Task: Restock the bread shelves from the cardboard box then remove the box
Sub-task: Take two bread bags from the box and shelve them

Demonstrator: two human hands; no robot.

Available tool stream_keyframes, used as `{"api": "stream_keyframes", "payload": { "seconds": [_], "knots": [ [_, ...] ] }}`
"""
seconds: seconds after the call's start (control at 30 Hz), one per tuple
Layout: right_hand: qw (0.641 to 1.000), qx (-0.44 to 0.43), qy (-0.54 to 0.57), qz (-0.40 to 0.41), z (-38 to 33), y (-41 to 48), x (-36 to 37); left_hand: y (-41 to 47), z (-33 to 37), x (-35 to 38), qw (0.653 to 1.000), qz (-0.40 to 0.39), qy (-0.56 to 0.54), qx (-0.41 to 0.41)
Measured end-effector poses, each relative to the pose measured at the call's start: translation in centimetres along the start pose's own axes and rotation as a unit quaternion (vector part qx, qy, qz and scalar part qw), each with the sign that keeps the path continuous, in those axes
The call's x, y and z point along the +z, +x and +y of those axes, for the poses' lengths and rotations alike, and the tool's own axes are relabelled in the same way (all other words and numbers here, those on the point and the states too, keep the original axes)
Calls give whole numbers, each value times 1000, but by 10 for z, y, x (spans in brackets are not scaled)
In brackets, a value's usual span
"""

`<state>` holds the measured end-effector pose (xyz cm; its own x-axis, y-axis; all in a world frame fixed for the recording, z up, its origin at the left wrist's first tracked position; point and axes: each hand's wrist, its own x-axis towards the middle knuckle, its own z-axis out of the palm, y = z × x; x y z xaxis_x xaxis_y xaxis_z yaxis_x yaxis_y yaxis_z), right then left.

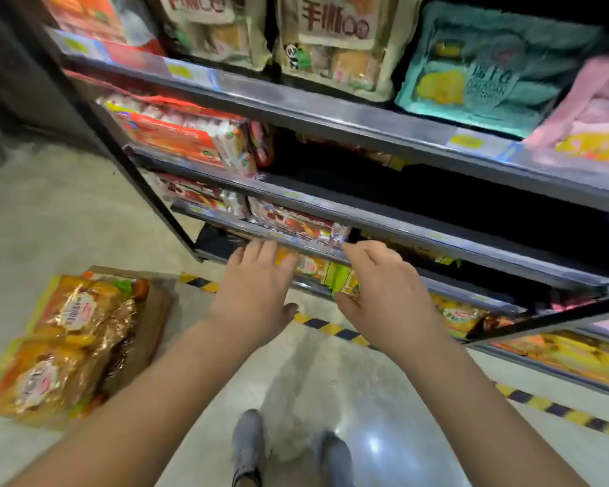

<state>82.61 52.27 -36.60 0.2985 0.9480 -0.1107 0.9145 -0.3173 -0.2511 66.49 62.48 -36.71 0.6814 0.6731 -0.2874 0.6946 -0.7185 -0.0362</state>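
L hand (257, 279) & R hand (389, 293) were empty, fingers loosely spread, at low shelf (464, 295) front edge. Cardboard box (152, 311) sat on floor, left, w/ bread packs (60, 346): prob. light, squashy, slick film; grab by sides.

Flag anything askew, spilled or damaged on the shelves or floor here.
The red-and-white bread pack on the lower shelf sits askew, one corner seeming to overhang the front by the right hand. Bread packs in the cardboard box on the floor are heaped unevenly. Nothing looks spilled or torn.
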Motion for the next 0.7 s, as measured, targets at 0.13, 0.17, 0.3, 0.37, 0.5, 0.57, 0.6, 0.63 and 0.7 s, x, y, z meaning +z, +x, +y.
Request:
{"api": "stream_keyframes", "payload": {
  "seconds": [0.13,0.17,0.3,0.37,0.5,0.57,0.6,0.63,0.7],
  "knots": [
    [998,-59,31,-17,-46,-31,-32,-75,-20,-14,994,19,-64,-92],
    [996,-77,34,-21,-56,-34,-36,-90,-25,-14,990,24,-73,-117],
    [986,-154,40,-58,-104,-37,-47,-142,-51,-10,974,30,-99,-202],
    [978,-196,38,-61,-130,-36,-49,-165,-65,-7,966,30,-103,-235],
    [959,-267,43,-91,-185,-32,-40,-205,-100,-1,943,30,-130,-303],
    [948,-300,29,-101,-214,-26,-30,-223,-120,5,932,27,-137,-334],
    [944,-313,24,-104,-229,-23,-25,-232,-131,8,926,26,-141,-348],
    [938,-328,20,-108,-245,-20,-21,-241,-142,11,920,27,-145,-363],
    [927,-356,10,-118,-278,-13,-11,-257,-166,17,908,34,-150,-389]
  ]
}}
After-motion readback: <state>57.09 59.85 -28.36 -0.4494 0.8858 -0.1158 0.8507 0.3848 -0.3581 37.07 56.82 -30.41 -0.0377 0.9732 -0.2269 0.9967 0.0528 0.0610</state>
